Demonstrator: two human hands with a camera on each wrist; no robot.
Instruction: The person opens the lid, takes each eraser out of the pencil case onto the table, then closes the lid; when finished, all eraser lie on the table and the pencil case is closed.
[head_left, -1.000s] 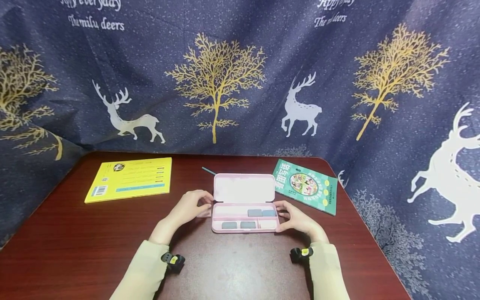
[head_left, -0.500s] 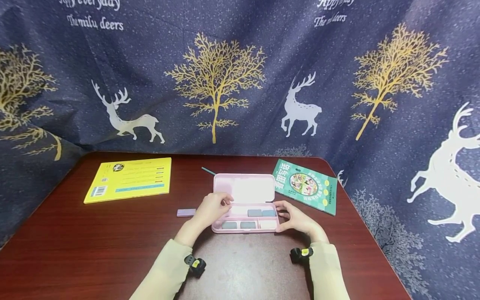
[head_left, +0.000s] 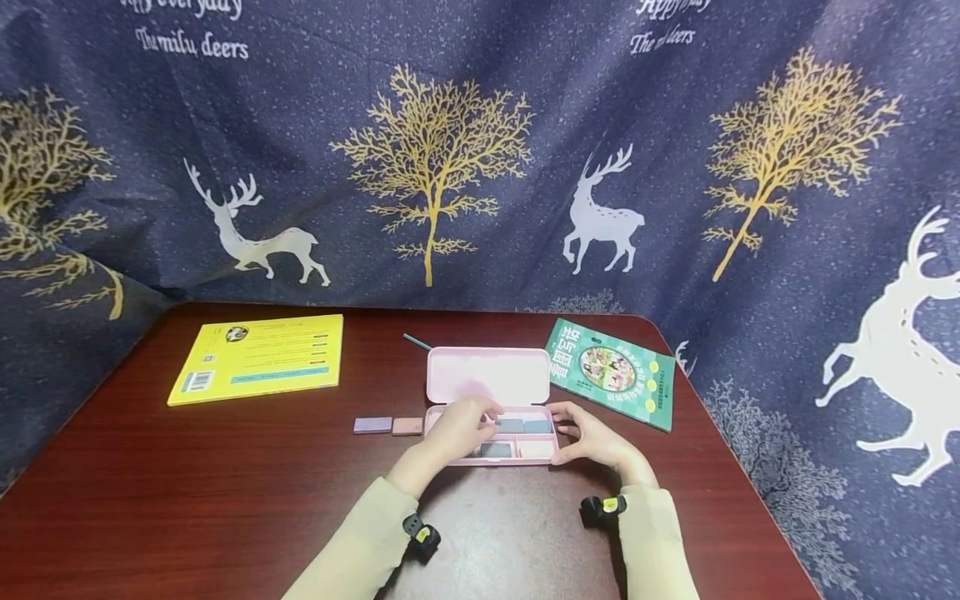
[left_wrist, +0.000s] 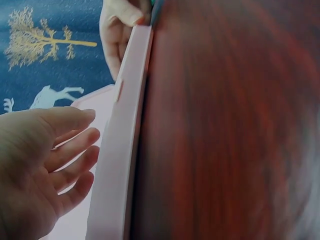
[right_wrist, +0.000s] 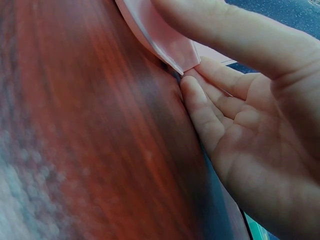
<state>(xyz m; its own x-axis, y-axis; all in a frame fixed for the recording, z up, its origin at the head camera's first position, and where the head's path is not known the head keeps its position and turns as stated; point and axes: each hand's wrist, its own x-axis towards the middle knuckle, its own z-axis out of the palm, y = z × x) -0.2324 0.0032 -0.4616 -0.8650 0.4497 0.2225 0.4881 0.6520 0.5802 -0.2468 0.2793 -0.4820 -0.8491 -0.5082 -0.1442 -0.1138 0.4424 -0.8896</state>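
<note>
The counter [head_left: 225,500] is dark reddish wood with a smooth, faintly glossy finish. The pink case [head_left: 487,377] looks like matt, smooth plastic. At the far corners lie a yellow book [head_left: 258,357] and a green book [head_left: 611,371], both with glossy paper covers. Behind hangs a printed cloth backdrop [head_left: 480,150], matt and creased.

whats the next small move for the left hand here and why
Probably pinch one grey block from the open pink plastic case and lift it out. The left hand reaches in open above the blocks, the right hand steadies the case's end, and two small blocks lie on the table beside it.
</note>
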